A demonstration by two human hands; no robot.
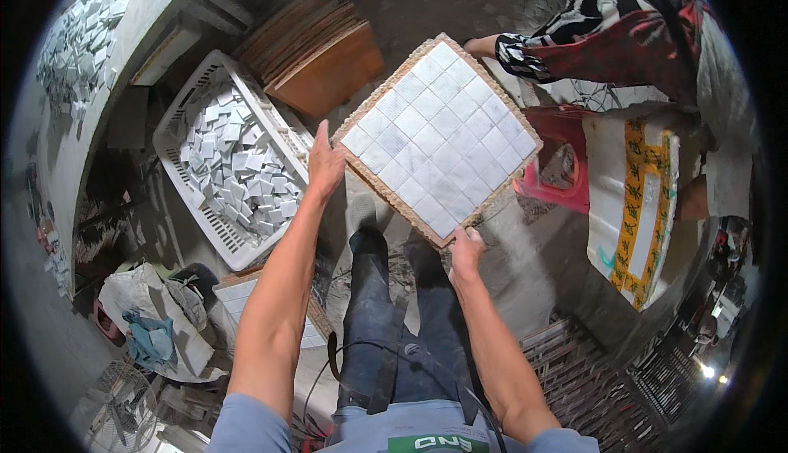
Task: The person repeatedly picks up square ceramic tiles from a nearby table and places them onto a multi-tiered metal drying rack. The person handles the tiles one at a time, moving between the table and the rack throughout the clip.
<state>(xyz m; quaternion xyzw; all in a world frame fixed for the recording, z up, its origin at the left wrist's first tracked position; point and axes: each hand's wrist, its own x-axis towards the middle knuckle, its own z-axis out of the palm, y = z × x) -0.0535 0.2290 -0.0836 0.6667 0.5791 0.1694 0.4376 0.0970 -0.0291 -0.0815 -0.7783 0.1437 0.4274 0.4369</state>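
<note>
We held the tile board (439, 137) in front of us: left hand (325, 166) gripping its left corner, right hand (466, 249) its near corner. We judged it stiff, heavy, with loose tiles; edges suited.

One head-worn fisheye view looks steeply down, close over the tile board (441, 137) and floor.

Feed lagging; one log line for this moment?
left hand: grips tile board | right hand: grips board corner | white crate: left
</note>
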